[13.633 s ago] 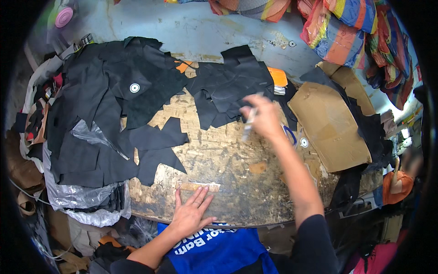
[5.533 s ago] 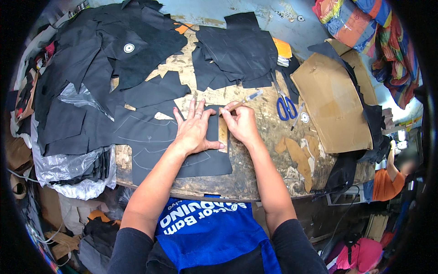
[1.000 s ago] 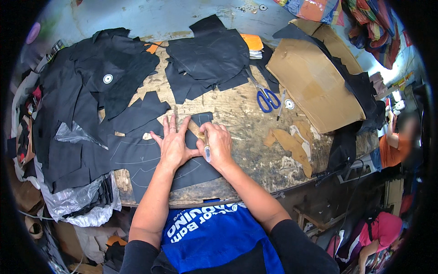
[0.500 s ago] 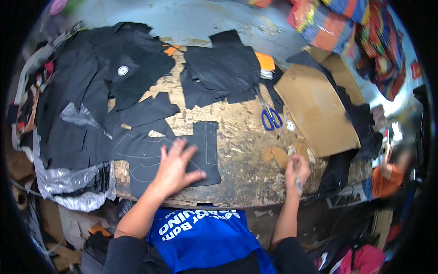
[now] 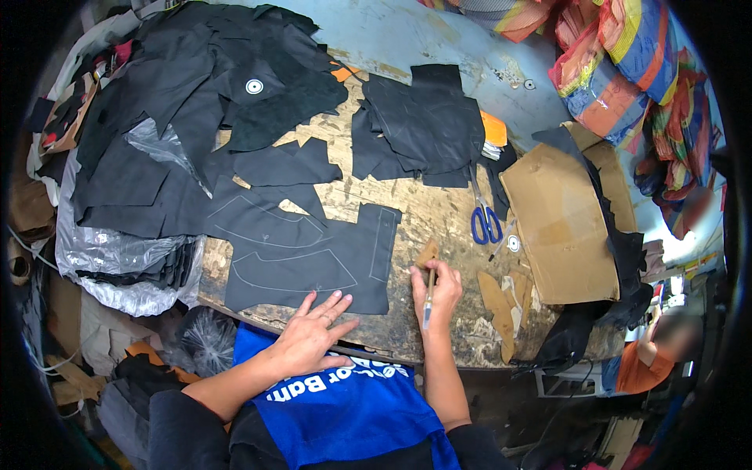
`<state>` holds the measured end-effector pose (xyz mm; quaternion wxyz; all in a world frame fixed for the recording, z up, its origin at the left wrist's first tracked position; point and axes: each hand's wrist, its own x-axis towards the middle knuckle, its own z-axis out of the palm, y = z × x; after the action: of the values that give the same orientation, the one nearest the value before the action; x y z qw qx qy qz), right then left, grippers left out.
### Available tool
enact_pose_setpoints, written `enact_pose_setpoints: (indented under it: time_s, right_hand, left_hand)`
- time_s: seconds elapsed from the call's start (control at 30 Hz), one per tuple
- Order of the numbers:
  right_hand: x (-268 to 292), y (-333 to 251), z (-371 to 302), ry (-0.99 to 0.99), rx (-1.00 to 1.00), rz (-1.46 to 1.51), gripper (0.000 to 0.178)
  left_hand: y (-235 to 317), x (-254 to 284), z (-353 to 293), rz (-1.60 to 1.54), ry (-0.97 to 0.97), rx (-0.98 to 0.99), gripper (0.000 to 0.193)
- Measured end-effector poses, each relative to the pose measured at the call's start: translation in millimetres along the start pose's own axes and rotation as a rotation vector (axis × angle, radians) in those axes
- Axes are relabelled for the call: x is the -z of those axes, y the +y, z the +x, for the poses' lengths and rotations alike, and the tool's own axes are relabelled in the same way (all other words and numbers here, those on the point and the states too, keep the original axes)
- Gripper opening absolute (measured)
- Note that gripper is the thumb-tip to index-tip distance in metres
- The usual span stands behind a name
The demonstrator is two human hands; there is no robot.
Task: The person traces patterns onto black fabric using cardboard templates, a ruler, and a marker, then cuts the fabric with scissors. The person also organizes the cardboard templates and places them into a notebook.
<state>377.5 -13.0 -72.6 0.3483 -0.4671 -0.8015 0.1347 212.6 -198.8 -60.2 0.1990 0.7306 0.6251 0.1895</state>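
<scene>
Left hand point(image 5: 315, 335), fingers spread, now at the lower edge of the outlined black sheet point(image 5: 333, 241) on the worktable point(image 5: 439, 204), no longer mid-sheet; apart from it, right hand point(image 5: 442, 296) closed on a pen point(image 5: 428, 312), tan piece point(image 5: 427, 252) at its fingertips, nearer the sheet than before.

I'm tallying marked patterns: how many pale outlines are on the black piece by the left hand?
3: an upper curved outline, a lower curved outline nearer the left hand, and a narrow outline at right. The hand might hide others.
</scene>
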Motion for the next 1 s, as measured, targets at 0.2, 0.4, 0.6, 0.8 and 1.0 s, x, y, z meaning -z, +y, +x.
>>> enact_pose_setpoints:
  time_s: [0.2,0.4,0.6,0.8,1.0]
  right_hand:
    - [-3,7,14,0.013,-0.203,-0.077,0.031]
    - [-13,16,34,-0.079,-0.200,0.158,0.028]
    - [-37,-24,34,-0.210,-0.272,0.937,0.031]
    - [-37,-45,30,-0.217,-0.224,0.665,0.014]
    - [-17,-32,29,-0.206,-0.319,0.852,0.018]
  left_hand:
    - [-14,8,-2,-0.237,0.113,0.048,0.052]
    - [-51,42,-11,-0.005,0.061,-0.112,0.039]
    - [-50,49,5,-0.132,0.353,0.039,0.027]
    - [-31,17,35,0.056,0.373,0.023,0.034]
    - [-37,6,57,0.253,0.149,0.153,0.057]
